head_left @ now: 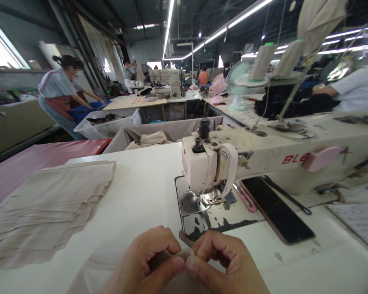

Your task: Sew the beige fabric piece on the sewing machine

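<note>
Beige fabric piece pinched by left hand and right hand | fabric bin filled with folded beige cloth | clear tub contents indistinct

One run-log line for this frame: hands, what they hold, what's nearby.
left hand: pinching small beige fabric piece | right hand: pinching same piece | ahead: cream sewing machine | left: stack of beige fabric panels
</note>
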Tool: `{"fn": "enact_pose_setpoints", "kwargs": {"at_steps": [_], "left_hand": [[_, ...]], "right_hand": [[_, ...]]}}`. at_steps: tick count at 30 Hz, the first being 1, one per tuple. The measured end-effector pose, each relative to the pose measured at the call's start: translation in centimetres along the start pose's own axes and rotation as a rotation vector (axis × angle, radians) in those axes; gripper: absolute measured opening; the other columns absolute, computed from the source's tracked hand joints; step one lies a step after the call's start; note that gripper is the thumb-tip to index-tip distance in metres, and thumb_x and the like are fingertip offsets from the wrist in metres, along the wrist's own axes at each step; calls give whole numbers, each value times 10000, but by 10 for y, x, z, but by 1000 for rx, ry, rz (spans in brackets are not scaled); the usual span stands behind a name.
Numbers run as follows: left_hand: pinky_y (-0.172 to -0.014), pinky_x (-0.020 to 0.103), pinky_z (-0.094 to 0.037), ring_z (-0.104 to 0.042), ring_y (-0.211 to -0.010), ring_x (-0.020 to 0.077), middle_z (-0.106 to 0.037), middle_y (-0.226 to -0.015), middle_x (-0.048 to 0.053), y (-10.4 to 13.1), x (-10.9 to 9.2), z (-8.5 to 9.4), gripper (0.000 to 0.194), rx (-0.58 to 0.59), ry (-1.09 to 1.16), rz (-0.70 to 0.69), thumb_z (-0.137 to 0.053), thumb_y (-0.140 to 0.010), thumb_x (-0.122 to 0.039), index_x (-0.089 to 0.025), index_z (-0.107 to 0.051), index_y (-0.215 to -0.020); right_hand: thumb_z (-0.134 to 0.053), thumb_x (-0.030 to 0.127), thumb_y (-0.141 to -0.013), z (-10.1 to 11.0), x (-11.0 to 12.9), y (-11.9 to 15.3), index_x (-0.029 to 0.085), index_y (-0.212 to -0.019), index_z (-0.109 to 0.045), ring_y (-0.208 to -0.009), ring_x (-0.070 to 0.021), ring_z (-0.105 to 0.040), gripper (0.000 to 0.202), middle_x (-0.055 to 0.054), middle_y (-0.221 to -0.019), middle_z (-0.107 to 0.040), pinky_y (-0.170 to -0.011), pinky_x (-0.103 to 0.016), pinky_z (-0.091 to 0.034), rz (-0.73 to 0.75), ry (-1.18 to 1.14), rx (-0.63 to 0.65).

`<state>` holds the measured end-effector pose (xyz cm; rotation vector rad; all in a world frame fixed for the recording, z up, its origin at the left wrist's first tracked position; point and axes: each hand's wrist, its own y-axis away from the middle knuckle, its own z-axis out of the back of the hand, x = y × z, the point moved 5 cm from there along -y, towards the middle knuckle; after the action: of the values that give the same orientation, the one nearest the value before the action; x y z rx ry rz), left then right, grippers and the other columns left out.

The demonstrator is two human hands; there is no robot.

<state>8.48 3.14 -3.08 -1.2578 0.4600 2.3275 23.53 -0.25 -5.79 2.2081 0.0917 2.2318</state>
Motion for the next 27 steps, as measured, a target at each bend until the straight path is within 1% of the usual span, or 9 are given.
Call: {"fn": "enact_pose_setpoints", "kwargs": {"at_steps": [2,4,7,9,11,16,19,22,27], "left_hand": [[-528,234,-249,-352,-575,98,-368,-610,-68,-1,2,-2,335,16,51,17,-566,-870,-394,-185,-480,-622],[-525,236,-239,-344,-577,99,-360,-607,-68,-1,3,-3,342,36,92,28,-565,-869,-388,-182,-471,-612],[-518,234,-237,-339,-565,95,-367,-595,-70,-3,-1,-3,333,47,138,-1,-566,-865,-366,-179,-480,-603],[-514,225,-250,-349,-559,91,-379,-587,-72,-4,-5,-3,322,47,128,-15,-571,-864,-347,-179,-496,-600],[-515,211,-275,-379,-557,88,-409,-583,-72,-4,-8,-4,306,25,68,-29,-575,-861,-320,-181,-507,-597],[-599,193,-392,-527,-620,113,-584,-671,-59,-1,-11,2,88,-160,-132,-92,-588,-798,-270,-213,-583,-731],[-602,193,-418,-560,-642,130,-613,-685,-50,0,-5,2,88,-149,-161,-52,-581,-781,-294,-217,-582,-737],[-628,196,-432,-575,-681,141,-637,-719,-43,0,-2,2,83,-120,-117,-30,-558,-776,-291,-219,-595,-758],[-635,204,-392,-527,-675,135,-603,-689,-51,-4,3,0,107,-99,-11,39,-589,-766,-298,-201,-594,-721]], "right_hand": [[-722,353,-698,-1,0,1,199,-599,-497,-579,-120,-481,290,15,-605,-574,-562,-234,-366,-21,-55,-11],[-779,355,-663,-3,-2,1,213,-673,-460,-550,-97,-476,349,36,-615,-584,-533,-205,-353,-70,-203,-19],[-827,403,-638,-7,-4,1,206,-827,-550,-504,-66,-494,389,53,-618,-605,-517,-170,-359,-143,-369,21],[-822,438,-646,-8,-6,2,179,-806,-642,-495,-70,-503,353,44,-574,-596,-510,-171,-370,-167,-332,58],[-811,451,-652,-5,-8,2,162,-701,-672,-491,-79,-490,325,29,-540,-594,-496,-182,-356,-164,-254,41],[-779,451,-684,-2,-15,3,148,-696,-677,-473,-75,-438,319,21,-526,-591,-477,-191,-295,-141,-210,-39],[-759,480,-693,-4,-20,4,147,-691,-672,-482,-83,-440,345,8,-540,-598,-464,-195,-291,-145,-206,-47],[-740,513,-698,-4,-24,4,153,-689,-668,-483,-93,-455,367,1,-548,-605,-468,-207,-306,-156,-204,-49],[-735,527,-702,-5,-29,1,159,-705,-665,-483,-98,-482,375,0,-566,-618,-489,-207,-318,-166,-210,-38]]}}
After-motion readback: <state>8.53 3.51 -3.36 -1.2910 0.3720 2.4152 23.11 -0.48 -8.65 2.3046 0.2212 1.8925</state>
